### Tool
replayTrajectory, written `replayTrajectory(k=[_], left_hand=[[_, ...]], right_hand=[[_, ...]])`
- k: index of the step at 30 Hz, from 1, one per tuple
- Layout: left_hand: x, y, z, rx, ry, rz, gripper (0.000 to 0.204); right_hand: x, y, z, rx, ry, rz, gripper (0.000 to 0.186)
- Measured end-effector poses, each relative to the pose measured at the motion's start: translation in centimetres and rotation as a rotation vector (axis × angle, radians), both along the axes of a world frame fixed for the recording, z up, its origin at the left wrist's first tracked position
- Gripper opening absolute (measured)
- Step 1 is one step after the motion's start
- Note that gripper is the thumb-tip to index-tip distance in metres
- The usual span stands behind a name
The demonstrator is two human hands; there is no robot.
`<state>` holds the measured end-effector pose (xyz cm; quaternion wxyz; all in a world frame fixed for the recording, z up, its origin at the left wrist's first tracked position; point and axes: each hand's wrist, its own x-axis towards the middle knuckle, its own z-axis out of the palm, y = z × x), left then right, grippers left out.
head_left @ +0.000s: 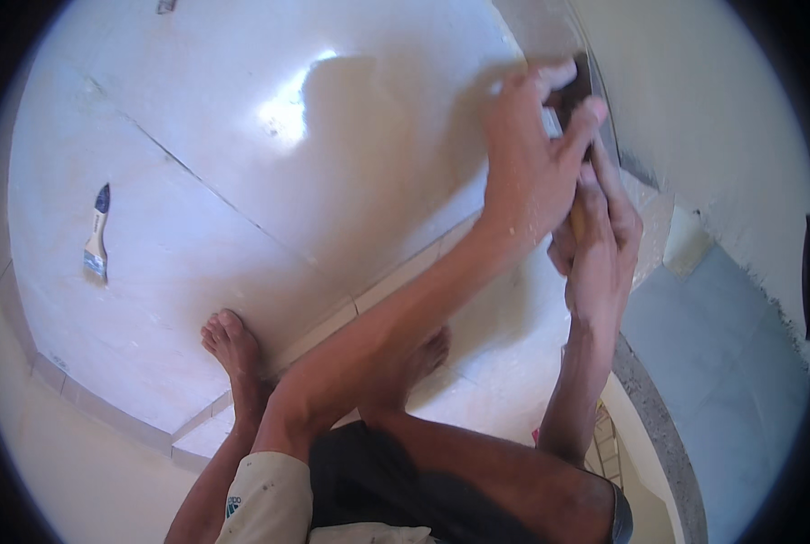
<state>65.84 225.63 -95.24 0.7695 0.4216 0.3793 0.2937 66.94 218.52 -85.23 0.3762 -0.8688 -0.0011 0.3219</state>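
At the upper right, my right hand (600, 240) is closed round the yellowish handle of a hand tool (577, 219). The dark, flat-looking far end of that tool lies along the foot of the wall (704, 100). My left hand (527, 159) reaches over from the left, its thumb and forefinger bent round the dark end. Fingers cover much of the tool, so its exact kind is hard to make out. Light specks dot the left wrist.
A paintbrush (97, 238) with a pale handle lies on the glossy tiled floor (196, 118) at left. A tiled step edge (396, 279) runs beneath my left forearm. My bare left foot (230, 340) rests by it. Lower right, a grey curved edge (654, 417) borders bluish tiles (695, 354).
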Motion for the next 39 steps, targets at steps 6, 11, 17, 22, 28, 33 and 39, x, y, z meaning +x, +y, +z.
replayTrajectory(k=[6,11,17,22,28,33,39], left_hand=[[0.3,1.9,-0.3,0.010,-0.014,0.020,0.055],[0.7,1.7,-0.4,0.000,-0.039,0.123,0.045],[0.1,3.7,0.4,-0.011,0.005,0.051,0.044],[-6.6,9.6,1.9,0.225,0.287,0.159,0.049],[-24.4,21.3,2.7,1.035,1.118,0.388,0.066],[-36.1,17.0,-4.2,0.985,1.563,0.293,0.062],[-37.8,15.1,-5.7,0.924,1.328,0.395,0.036]], right_hand=[[0.3,1.5,-0.5,0.061,0.002,0.005,0.047],[0.7,2.3,-1.2,0.146,-0.001,0.025,0.043],[0.8,3.9,-0.6,0.044,-0.030,-0.017,0.044],[-0.9,6.0,0.0,0.113,0.058,0.212,0.046],[-7.3,-5.5,-1.5,-0.010,-0.099,0.535,0.045],[-8.7,-13.7,-8.3,0.104,-0.421,0.666,0.047],[-9.7,-16.7,-10.2,0.003,-0.487,0.666,0.053]])
